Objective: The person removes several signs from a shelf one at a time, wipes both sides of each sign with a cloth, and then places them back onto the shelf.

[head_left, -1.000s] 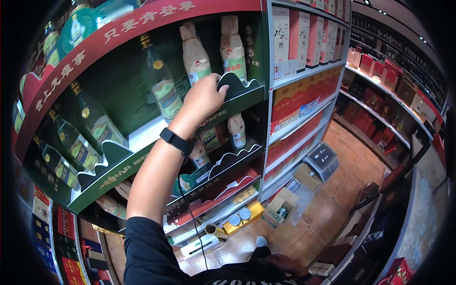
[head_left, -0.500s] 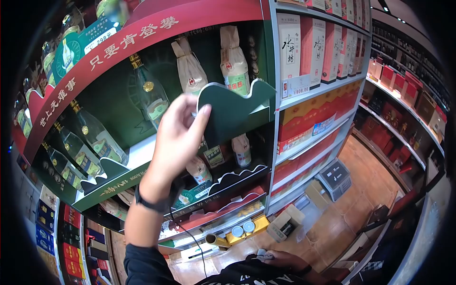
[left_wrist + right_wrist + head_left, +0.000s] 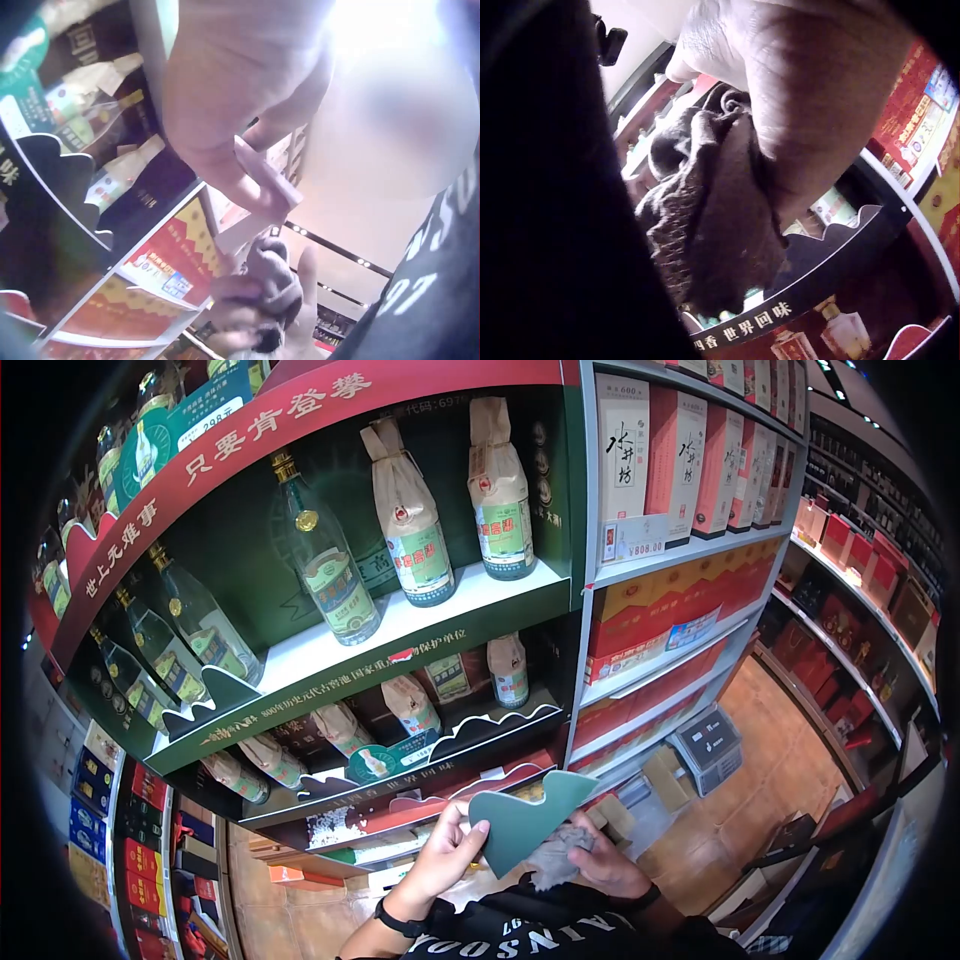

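In the head view my left hand pinches a green board with a wavy top edge, thumb on its face, low in front of my body. My right hand grips a crumpled grey cloth, which overlaps the board's lower right part. The right wrist view shows the cloth bunched and hanging below the hand. On the shelf above stand a clear glass bottle and two paper-wrapped bottles, one in the middle and one at the right.
A lower shelf holds several wrapped bottles behind a wavy black edging. Boxed bottles fill the grey rack to the right. A scale and an open carton are on the tiled floor.
My left hand has pulled the wavy board off the upper shelf's front right and brought it down to my body. My right hand has come up with the grey cloth.
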`<state>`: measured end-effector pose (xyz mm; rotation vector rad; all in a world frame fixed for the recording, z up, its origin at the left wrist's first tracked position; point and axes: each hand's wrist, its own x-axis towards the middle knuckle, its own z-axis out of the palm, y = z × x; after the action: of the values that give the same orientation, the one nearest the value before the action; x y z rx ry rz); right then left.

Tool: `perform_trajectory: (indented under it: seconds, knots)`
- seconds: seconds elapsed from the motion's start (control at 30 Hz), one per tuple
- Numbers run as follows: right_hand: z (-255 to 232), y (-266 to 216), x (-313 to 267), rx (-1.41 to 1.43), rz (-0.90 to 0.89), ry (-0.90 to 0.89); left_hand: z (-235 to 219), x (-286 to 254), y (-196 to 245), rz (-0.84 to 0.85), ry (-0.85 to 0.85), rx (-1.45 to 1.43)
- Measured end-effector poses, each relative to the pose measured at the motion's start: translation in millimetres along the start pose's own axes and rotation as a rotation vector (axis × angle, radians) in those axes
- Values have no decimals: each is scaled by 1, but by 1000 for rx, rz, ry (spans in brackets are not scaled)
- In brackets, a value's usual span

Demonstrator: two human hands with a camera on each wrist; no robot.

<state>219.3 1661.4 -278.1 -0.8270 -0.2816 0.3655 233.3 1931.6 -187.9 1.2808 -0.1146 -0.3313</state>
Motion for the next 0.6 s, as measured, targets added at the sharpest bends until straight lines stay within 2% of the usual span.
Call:
perform_trajectory:
  seconds: [0.03,0.13,0.27,0.37,0.4,0.47,0.53,0.6]
  knots:
    - [-7,8,4,-109,-48,61,-8,-1,-9,-66,-1,-2]
    - [-20,17,11,-71,24,206,-6,-3,-8,-33,-129,-47]
    - [-21,19,17,-48,95,160,-4,-3,-18,-32,-200,2]
    - [-30,31,16,-163,-49,160,1,2,-14,-105,-109,-121]
    - [-35,30,14,-162,-7,72,2,4,-13,-143,-62,-191]
    - [-35,18,17,-157,81,-113,0,8,-15,-152,-83,-359]
    - [-10,0,21,-291,102,-104,0,4,-22,-204,7,-302]
    - [5,-12,27,-396,80,-95,-12,2,-32,-210,23,-30]
